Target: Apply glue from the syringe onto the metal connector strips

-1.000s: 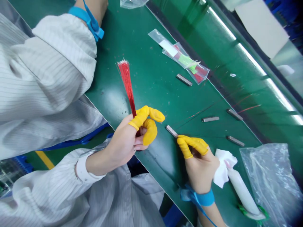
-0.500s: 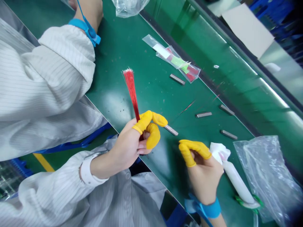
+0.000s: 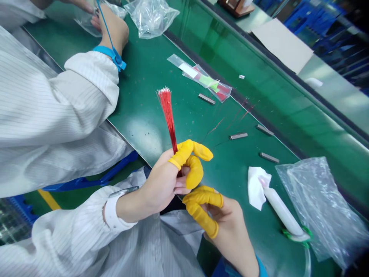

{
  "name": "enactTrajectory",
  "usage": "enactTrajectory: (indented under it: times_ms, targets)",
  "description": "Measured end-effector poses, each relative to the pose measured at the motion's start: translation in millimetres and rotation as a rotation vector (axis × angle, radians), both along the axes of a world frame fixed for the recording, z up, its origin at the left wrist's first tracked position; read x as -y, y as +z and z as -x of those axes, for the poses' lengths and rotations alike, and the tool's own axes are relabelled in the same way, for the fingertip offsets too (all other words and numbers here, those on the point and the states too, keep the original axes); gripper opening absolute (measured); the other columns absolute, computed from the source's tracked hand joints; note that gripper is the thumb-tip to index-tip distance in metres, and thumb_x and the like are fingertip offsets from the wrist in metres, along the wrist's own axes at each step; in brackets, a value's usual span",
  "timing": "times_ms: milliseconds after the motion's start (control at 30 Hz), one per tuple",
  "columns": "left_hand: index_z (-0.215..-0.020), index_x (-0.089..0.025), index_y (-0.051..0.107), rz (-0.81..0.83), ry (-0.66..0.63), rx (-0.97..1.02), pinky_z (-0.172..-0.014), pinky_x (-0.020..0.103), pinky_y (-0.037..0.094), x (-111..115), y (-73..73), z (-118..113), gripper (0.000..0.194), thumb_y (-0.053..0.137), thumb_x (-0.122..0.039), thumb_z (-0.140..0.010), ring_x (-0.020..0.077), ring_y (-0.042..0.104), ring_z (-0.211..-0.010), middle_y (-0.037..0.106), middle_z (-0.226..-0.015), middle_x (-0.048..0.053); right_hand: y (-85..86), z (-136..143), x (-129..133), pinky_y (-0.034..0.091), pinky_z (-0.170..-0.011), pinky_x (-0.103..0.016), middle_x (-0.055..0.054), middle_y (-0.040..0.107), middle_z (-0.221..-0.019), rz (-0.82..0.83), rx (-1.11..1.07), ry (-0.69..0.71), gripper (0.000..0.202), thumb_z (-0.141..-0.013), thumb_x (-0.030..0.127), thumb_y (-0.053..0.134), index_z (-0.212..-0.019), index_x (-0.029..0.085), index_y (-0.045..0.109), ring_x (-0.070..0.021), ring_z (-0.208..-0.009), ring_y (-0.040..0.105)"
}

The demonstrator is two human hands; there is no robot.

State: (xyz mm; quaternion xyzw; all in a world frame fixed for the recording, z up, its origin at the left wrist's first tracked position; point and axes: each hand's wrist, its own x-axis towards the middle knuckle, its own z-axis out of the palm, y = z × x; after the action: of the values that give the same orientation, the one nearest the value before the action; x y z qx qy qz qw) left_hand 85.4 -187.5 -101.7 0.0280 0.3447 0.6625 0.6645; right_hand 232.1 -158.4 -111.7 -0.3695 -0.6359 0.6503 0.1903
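Observation:
A bundle of thin red wires (image 3: pixel 170 115) stands up out of my left hand (image 3: pixel 164 181), its pale tips fanned out at the top. The fingers of that hand are wrapped round the bundle's lower part, and yellow finger cots cover the thumb and forefinger. Just below, my right hand (image 3: pixel 226 221) has its yellow-covered thumb and forefinger pinched together close to the left hand's lower fingers. Whether anything lies in that pinch is too small to make out. A few loose red wires (image 3: pixel 217 125) lie on the green table (image 3: pixel 141 134) beyond my hands.
Several small metal strips (image 3: pixel 238 136) lie about the table. Flat plastic sleeves (image 3: pixel 201 77) rest near the back ledge. At right are a white tube (image 3: pixel 284 211), a white tissue (image 3: pixel 258 186) and a clear bag (image 3: pixel 319 204). A co-worker's arm (image 3: pixel 89 84) reaches in at left.
My right hand has moved left and down, from over the table to beside my left hand. The view has shifted slightly. The left hand keeps hold of the red wires.

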Motion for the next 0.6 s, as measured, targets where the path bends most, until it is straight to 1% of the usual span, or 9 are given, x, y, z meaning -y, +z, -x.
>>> enactTrajectory:
  times_ms: [100,167,333,400,500,567,600]
  targets:
    - [-0.069,-0.015,0.051,0.009,0.007,-0.031,-0.033,0.007,0.024,-1.0,0.9,0.2,0.028,0.065,-0.033,-0.084,0.0007,0.016,-0.034,0.033,-0.043,-0.01,1.5,-5.9,1.6,0.04,-0.049,-0.016,0.004,0.058,-0.055,0.011,-0.006,-0.004,0.011,-0.068,0.033,0.082,-0.077,0.034,0.075,-0.0068,-0.049,0.04]
    - [-0.069,-0.015,0.052,0.006,0.008,-0.03,-0.032,0.007,0.024,-1.6,1.6,0.3,0.028,0.067,-0.035,-0.082,0.0007,0.017,-0.035,0.034,-0.044,-0.01,2.3,-8.6,2.4,0.04,-0.048,-0.015,0.003,0.061,-0.058,0.033,0.003,0.012,0.01,-0.069,0.034,0.081,-0.078,0.033,0.075,-0.0068,-0.049,0.042]
    - [-0.067,-0.015,0.053,-0.043,-0.008,-0.011,-0.031,0.007,0.022,-1.7,2.3,0.8,0.032,0.072,-0.038,-0.077,0.0002,0.016,-0.035,0.034,-0.043,-0.01,4.0,-11.9,4.0,0.045,-0.051,-0.015,0.003,0.061,-0.059,0.124,-0.047,0.016,0.008,-0.074,0.038,0.077,-0.079,0.033,0.075,-0.0061,-0.047,0.044]
    - [-0.066,-0.015,0.053,-0.037,0.004,-0.015,-0.031,0.007,0.023,-1.8,2.3,1.8,0.032,0.073,-0.038,-0.075,0.0002,0.015,-0.035,0.035,-0.043,-0.01,2.8,-15.3,4.5,0.044,-0.049,-0.016,0.003,0.058,-0.056,0.08,-0.014,0.04,0.009,-0.074,0.039,0.076,-0.077,0.031,0.075,-0.0068,-0.046,0.044]
    - [-0.065,-0.014,0.054,-0.036,0.01,-0.023,-0.031,0.006,0.023,-3.1,2.4,3.7,0.031,0.072,-0.036,-0.076,0.0003,0.016,-0.035,0.034,-0.042,-0.01,-0.3,-23.8,2.8,0.039,-0.044,-0.018,0.003,0.052,-0.051,-0.073,0.105,0.122,0.013,-0.074,0.039,0.076,-0.078,0.027,0.075,-0.0083,-0.046,0.041]
    - [-0.063,-0.014,0.054,-0.05,0.0,-0.028,-0.031,0.006,0.023,-4.3,2.7,4.5,0.03,0.07,-0.034,-0.078,0.0003,0.016,-0.035,0.033,-0.042,-0.009,-0.7,-29.6,-1.5,0.039,-0.044,-0.02,0.003,0.049,-0.05,-0.163,0.164,0.135,0.016,-0.073,0.039,0.077,-0.082,0.025,0.076,-0.0088,-0.046,0.04]
    - [-0.062,-0.013,0.053,-0.056,-0.006,-0.03,-0.031,0.006,0.023,-4.7,2.9,4.6,0.03,0.068,-0.033,-0.08,0.0004,0.016,-0.035,0.032,-0.042,-0.009,0.3,-31.5,-4.7,0.04,-0.045,-0.02,0.003,0.05,-0.051,-0.187,0.179,0.127,0.018,-0.072,0.039,0.077,-0.083,0.025,0.076,-0.0093,-0.047,0.042]
